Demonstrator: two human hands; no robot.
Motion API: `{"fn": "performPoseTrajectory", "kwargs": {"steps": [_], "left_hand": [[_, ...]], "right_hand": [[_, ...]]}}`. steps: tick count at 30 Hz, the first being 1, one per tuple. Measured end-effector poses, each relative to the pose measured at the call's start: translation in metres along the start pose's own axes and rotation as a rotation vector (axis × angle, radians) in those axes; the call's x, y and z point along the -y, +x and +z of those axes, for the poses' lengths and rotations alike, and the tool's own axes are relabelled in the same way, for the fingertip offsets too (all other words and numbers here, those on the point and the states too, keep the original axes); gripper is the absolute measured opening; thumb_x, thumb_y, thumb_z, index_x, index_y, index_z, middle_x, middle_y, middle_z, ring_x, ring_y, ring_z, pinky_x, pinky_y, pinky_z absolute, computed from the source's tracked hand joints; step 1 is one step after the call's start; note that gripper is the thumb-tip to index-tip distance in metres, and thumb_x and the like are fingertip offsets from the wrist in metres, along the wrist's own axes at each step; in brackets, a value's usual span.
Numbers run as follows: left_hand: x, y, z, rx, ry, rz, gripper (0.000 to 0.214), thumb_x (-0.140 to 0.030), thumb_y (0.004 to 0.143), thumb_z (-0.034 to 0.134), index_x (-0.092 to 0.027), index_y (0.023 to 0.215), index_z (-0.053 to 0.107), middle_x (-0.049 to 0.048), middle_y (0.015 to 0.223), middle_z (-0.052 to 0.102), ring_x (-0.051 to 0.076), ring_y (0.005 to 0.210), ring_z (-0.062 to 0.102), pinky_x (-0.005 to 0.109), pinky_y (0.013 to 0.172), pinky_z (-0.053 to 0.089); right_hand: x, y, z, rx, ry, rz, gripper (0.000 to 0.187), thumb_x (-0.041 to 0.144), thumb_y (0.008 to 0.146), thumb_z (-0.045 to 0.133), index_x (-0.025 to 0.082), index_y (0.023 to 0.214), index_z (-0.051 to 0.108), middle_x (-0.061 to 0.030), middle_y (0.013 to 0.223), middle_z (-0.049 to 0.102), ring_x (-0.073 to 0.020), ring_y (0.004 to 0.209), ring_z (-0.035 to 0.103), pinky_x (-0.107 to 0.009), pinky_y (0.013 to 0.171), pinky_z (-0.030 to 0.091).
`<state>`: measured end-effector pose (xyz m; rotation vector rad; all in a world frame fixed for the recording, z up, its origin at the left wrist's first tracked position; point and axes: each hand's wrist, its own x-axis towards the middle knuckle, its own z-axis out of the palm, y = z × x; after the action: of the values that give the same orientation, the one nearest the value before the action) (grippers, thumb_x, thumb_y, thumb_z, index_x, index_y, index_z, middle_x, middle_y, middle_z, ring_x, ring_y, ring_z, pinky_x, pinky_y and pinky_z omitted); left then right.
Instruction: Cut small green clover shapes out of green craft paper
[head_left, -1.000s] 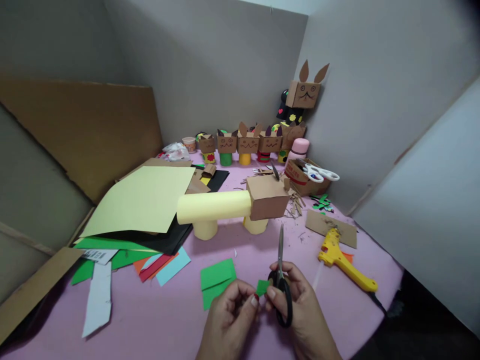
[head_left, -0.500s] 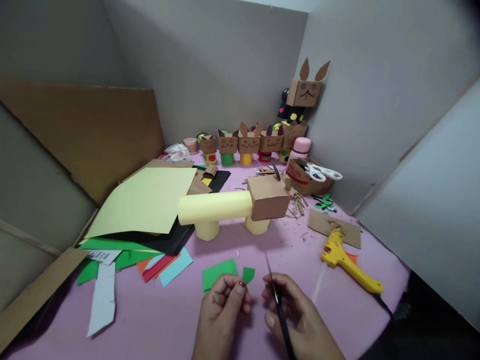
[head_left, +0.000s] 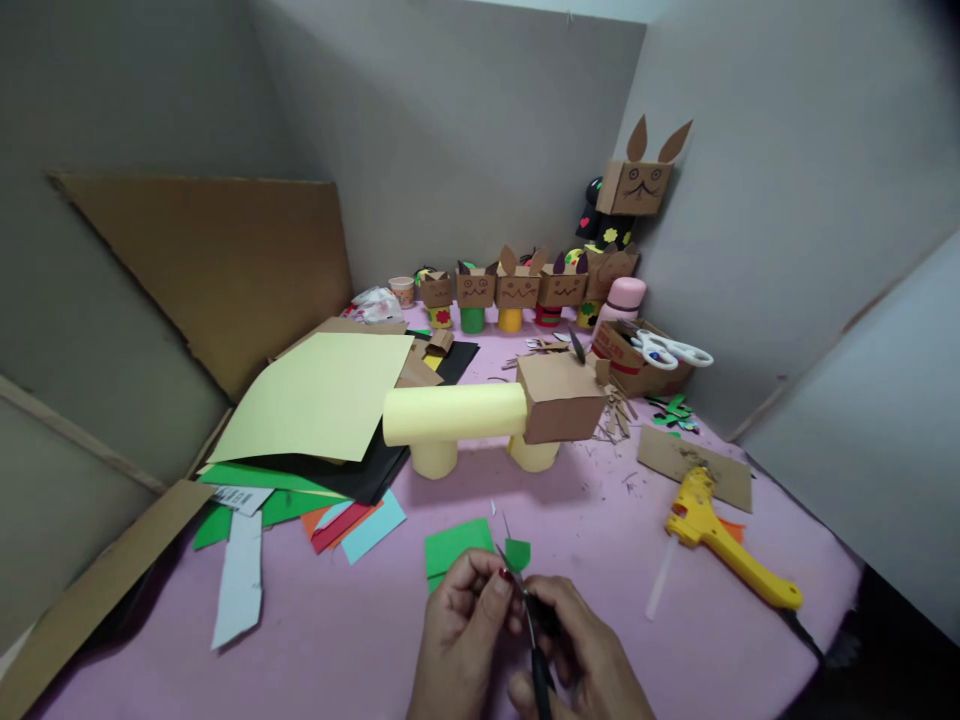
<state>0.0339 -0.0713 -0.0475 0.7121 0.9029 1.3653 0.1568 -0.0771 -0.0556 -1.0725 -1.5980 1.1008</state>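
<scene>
Between the fingertips of my left hand (head_left: 474, 622) is a small piece of green paper (head_left: 518, 554), pinched at its lower edge. My right hand (head_left: 577, 640) grips black-handled scissors (head_left: 538, 670), their blades parted and lying at the piece beside my left fingertips. A larger green sheet (head_left: 459, 546) lies on the table just behind my left hand. Beyond both hands stands a pale yellow paper tube body (head_left: 454, 413) on short tube legs, with a brown cardboard box head (head_left: 562, 405) at its right end.
A yellow glue gun (head_left: 731, 565) lies on the right by a cardboard strip (head_left: 694, 466). Stacked paper sheets (head_left: 315, 395) lie on the left. Several box-headed figures (head_left: 517, 288) line the back. White-handled scissors (head_left: 671, 350) rest on a small carton (head_left: 626, 365).
My right hand has brought the scissors leftward to the green piece, and their blades have opened. My view has turned slightly left.
</scene>
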Motion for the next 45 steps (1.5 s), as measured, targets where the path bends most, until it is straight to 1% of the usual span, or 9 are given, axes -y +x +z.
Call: {"fn": "performPoseTrajectory", "kwargs": {"steps": [4, 8, 12, 21, 27, 33, 36, 41, 45], "left_hand": [[0.000, 0.000, -0.001, 0.039, 0.010, -0.013, 0.026, -0.041, 0.077, 0.067, -0.019, 0.071, 0.055, -0.0044, 0.054, 0.054, 0.010, 0.056, 0.050, 0.021, 0.056, 0.038], [0.001, -0.001, -0.001, 0.026, 0.005, -0.014, 0.027, -0.042, 0.075, 0.068, -0.019, 0.071, 0.055, -0.0051, 0.053, 0.052, 0.010, 0.055, 0.050, 0.021, 0.055, 0.037], [0.002, 0.000, 0.001, 0.000, 0.001, -0.018, 0.028, -0.044, 0.073, 0.069, -0.019, 0.072, 0.055, -0.0050, 0.052, 0.053, 0.011, 0.053, 0.050, 0.021, 0.054, 0.038], [0.002, 0.001, -0.001, 0.006, 0.023, -0.039, 0.029, -0.044, 0.073, 0.070, -0.018, 0.069, 0.056, -0.0047, 0.052, 0.052, 0.011, 0.053, 0.050, 0.022, 0.056, 0.039], [0.005, 0.001, -0.001, 0.018, 0.027, -0.034, 0.027, -0.041, 0.075, 0.069, -0.018, 0.068, 0.056, -0.0044, 0.053, 0.054, 0.010, 0.055, 0.050, 0.022, 0.057, 0.039], [0.002, 0.001, 0.001, -0.023, 0.016, -0.039, 0.030, -0.044, 0.071, 0.071, -0.018, 0.066, 0.057, -0.0030, 0.057, 0.058, 0.010, 0.053, 0.050, 0.021, 0.055, 0.038], [0.000, 0.001, 0.001, -0.015, 0.037, -0.044, 0.030, -0.043, 0.072, 0.071, -0.018, 0.066, 0.057, -0.0030, 0.056, 0.057, 0.010, 0.053, 0.050, 0.021, 0.055, 0.038], [0.001, 0.001, 0.000, -0.023, 0.060, -0.019, 0.029, -0.043, 0.072, 0.070, -0.018, 0.067, 0.057, -0.0040, 0.053, 0.055, 0.010, 0.053, 0.050, 0.022, 0.056, 0.039], [0.000, 0.000, 0.001, -0.023, 0.060, -0.020, 0.028, -0.042, 0.074, 0.070, -0.018, 0.068, 0.057, -0.0041, 0.053, 0.054, 0.010, 0.054, 0.050, 0.022, 0.056, 0.040]], "right_hand": [[-0.004, -0.001, 0.003, -0.025, 0.009, -0.026, 0.036, 0.042, 0.067, 0.065, 0.025, 0.099, 0.060, -0.0011, 0.075, 0.056, -0.0155, 0.059, 0.048, -0.023, 0.053, 0.040], [-0.006, -0.002, 0.005, -0.044, 0.003, -0.020, 0.038, 0.049, 0.069, 0.063, 0.025, 0.098, 0.061, 0.0000, 0.070, 0.053, -0.0145, 0.055, 0.045, -0.022, 0.050, 0.038], [-0.010, -0.002, 0.007, -0.036, 0.030, 0.003, 0.042, 0.054, 0.069, 0.060, 0.024, 0.098, 0.061, -0.0012, 0.071, 0.054, -0.0146, 0.054, 0.045, -0.023, 0.048, 0.036], [-0.013, -0.002, 0.007, -0.033, 0.040, -0.014, 0.035, 0.044, 0.068, 0.064, 0.025, 0.098, 0.061, -0.0012, 0.073, 0.054, -0.0143, 0.055, 0.045, -0.023, 0.050, 0.037], [-0.017, -0.002, 0.007, -0.033, 0.016, -0.023, 0.038, 0.041, 0.067, 0.065, 0.026, 0.101, 0.060, -0.0001, 0.073, 0.053, -0.0135, 0.054, 0.044, -0.022, 0.048, 0.037], [-0.017, -0.003, 0.007, -0.026, -0.020, -0.018, 0.035, 0.035, 0.065, 0.067, 0.026, 0.099, 0.060, 0.0000, 0.073, 0.054, -0.0131, 0.053, 0.045, -0.021, 0.046, 0.036], [-0.017, -0.002, 0.007, -0.028, -0.024, -0.023, 0.035, 0.037, 0.067, 0.065, 0.026, 0.100, 0.060, -0.0003, 0.073, 0.054, -0.0135, 0.053, 0.046, -0.021, 0.044, 0.035], [-0.020, -0.002, 0.007, -0.040, -0.014, -0.058, 0.032, 0.045, 0.073, 0.059, 0.025, 0.098, 0.061, -0.0012, 0.071, 0.054, -0.0147, 0.054, 0.048, -0.024, 0.053, 0.043], [-0.023, -0.004, 0.006, -0.043, -0.017, -0.043, 0.034, 0.047, 0.072, 0.060, 0.025, 0.098, 0.062, -0.0010, 0.069, 0.055, -0.0139, 0.052, 0.047, -0.023, 0.050, 0.042]]}}
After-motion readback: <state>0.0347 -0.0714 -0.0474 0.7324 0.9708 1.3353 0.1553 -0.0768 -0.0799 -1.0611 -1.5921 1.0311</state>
